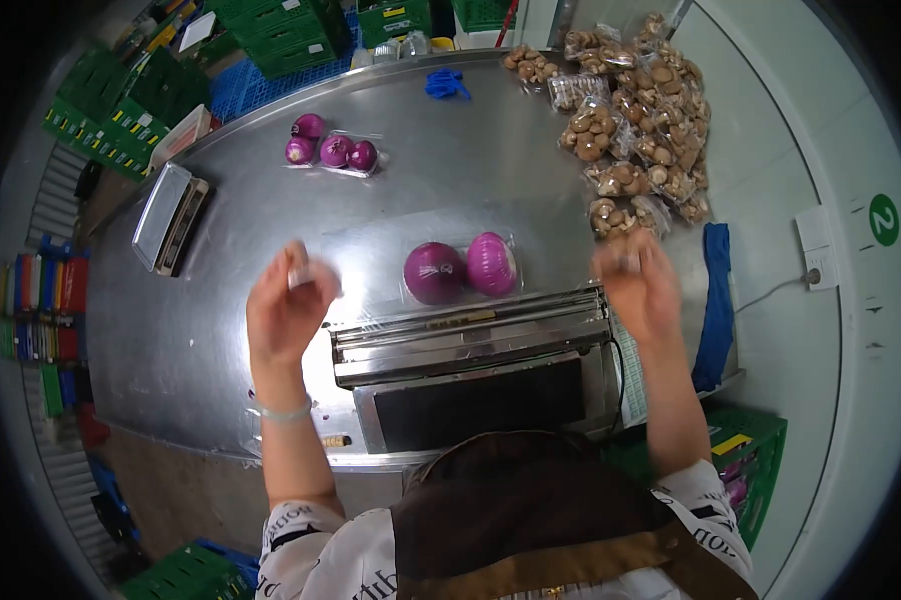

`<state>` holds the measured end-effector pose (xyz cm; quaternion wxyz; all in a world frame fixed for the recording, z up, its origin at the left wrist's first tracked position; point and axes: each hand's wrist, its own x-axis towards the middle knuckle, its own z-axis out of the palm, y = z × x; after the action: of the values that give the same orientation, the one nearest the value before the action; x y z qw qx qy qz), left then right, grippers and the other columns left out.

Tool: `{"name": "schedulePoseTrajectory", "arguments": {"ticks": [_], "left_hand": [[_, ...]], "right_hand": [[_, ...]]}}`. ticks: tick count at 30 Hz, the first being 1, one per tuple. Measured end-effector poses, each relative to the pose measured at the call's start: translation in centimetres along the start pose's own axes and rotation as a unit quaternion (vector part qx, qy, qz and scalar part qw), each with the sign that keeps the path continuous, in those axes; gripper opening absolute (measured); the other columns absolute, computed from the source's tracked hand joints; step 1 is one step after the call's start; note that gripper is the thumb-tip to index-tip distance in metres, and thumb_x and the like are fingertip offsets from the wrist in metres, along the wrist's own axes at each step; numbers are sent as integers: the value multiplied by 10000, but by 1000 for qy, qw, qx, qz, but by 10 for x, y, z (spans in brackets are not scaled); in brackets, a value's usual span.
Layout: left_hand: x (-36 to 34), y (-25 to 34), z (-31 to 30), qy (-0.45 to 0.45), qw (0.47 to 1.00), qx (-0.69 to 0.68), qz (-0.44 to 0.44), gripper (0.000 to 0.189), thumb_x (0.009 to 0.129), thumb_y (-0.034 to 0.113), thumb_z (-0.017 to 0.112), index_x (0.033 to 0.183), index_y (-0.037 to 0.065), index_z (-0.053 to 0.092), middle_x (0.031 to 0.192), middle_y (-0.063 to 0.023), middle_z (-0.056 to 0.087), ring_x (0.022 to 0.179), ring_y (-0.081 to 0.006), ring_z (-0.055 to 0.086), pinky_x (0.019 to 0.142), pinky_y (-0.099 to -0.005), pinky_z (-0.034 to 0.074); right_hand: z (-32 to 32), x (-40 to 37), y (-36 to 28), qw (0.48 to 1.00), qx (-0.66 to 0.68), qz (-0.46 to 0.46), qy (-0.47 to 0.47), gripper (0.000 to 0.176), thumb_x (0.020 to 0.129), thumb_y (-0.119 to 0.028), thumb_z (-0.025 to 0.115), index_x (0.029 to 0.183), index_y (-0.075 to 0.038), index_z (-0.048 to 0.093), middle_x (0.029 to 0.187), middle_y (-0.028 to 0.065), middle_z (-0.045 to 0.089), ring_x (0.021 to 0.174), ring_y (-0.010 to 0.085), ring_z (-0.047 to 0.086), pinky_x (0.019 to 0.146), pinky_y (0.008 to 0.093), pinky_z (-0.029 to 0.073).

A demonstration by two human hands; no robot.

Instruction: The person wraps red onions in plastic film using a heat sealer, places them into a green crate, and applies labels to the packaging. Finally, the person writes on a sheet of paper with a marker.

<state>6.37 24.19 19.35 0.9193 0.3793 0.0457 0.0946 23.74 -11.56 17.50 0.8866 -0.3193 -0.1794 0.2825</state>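
My left hand (290, 305) is raised over the left end of the film-wrapping machine (470, 345). Its fingers curl inward but are smeared by motion, so a grip on anything does not show. My right hand (642, 285) is held over the machine's right end, also curled and blurred. Pale spots show on the fingers of both. Between my hands, just beyond the machine, lie two large purple onions, a dark round one (434, 273) and a lighter one (491, 265). Clear plastic glints around them.
Wrapped onions (336, 152) lie farther back on the metal table (450, 170). A scale (173, 220) stands at left. Bagged mushrooms (660, 120) are heaped at the back right, near a blue crumpled item (446, 84). A blue cloth (714, 305) lies by the wall.
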Motion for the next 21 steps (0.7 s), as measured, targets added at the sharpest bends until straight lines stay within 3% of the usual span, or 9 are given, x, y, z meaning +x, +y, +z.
{"name": "schedulePoseTrajectory", "arguments": {"ticks": [1, 3, 6, 7, 8, 10, 13, 16, 21], "left_hand": [[21, -3, 2, 33, 997, -67, 26, 217, 992, 231, 452, 822, 96, 451, 1108, -221, 627, 1095, -269, 572, 1006, -392, 396], [75, -31, 2, 18, 991, 60, 121, 170, 994, 184, 449, 846, 100, 440, 1283, -233, 549, 1269, -297, 469, 1080, -415, 340], [121, -99, -64, 102, 915, 378, 99, 206, 998, 240, 442, 919, 53, 477, 1245, -172, 596, 1164, -275, 549, 995, -373, 393], [123, -116, -81, 92, 825, 553, 72, 259, 996, 269, 436, 939, 22, 486, 1119, -163, 647, 1038, -273, 610, 881, -398, 451], [119, -120, -63, 143, 720, 674, -79, 262, 989, 264, 447, 973, 11, 513, 994, -148, 668, 957, -268, 637, 815, -389, 479], [111, -127, -64, 117, 759, 635, -83, 331, 961, 317, 512, 1053, 1, 543, 951, -165, 672, 894, -266, 646, 775, -367, 487], [99, -114, -51, 103, 801, 562, -179, 462, 902, 382, 611, 1100, -33, 575, 953, -176, 673, 906, -240, 640, 803, -337, 483], [85, -101, -55, 48, 866, 395, -301, 577, 846, 418, 682, 1124, -79, 589, 982, -181, 670, 947, -229, 629, 854, -328, 479], [56, -98, -37, 37, 840, 497, -214, 643, 876, 520, 598, 1058, -95, 640, 963, -169, 668, 938, -211, 609, 878, -317, 454]], "right_hand": [[12, 23, 8, 994, 13, -56, 91, 157, 985, -166, 468, 912, -34, 514, 985, 168, 624, 926, 280, 600, 855, 376, 461], [0, 70, 41, 992, -24, -99, 79, 156, 989, -168, 455, 910, -50, 520, 1144, 166, 607, 1031, 279, 582, 983, 376, 396], [-69, 105, 105, 884, -451, -27, 117, 160, 971, -167, 469, 945, -18, 523, 1063, 143, 658, 963, 241, 611, 892, 339, 440], [-81, 108, 118, 841, -530, 4, 107, 181, 962, -178, 482, 952, -2, 523, 1017, 132, 673, 922, 225, 621, 850, 329, 457], [-79, 106, 120, 822, -560, 66, 82, 210, 953, -200, 499, 960, 6, 538, 982, 131, 676, 895, 221, 622, 821, 330, 462], [-75, 97, 122, 768, -610, 191, 29, 272, 935, -244, 532, 976, 23, 568, 912, 128, 683, 841, 213, 623, 764, 332, 473], [-74, 95, 119, 792, -578, 198, -9, 354, 922, -333, 563, 1002, 6, 626, 879, 120, 684, 829, 207, 626, 755, 330, 472], [-54, 95, 99, 771, -513, 374, -48, 399, 917, -390, 572, 1052, -23, 650, 872, 128, 676, 839, 220, 625, 777, 336, 471], [-61, 60, 105, 820, -537, 179, -80, 441, 944, -435, 522, 966, -14, 650, 845, 101, 660, 828, 222, 612, 796, 337, 465]]}}
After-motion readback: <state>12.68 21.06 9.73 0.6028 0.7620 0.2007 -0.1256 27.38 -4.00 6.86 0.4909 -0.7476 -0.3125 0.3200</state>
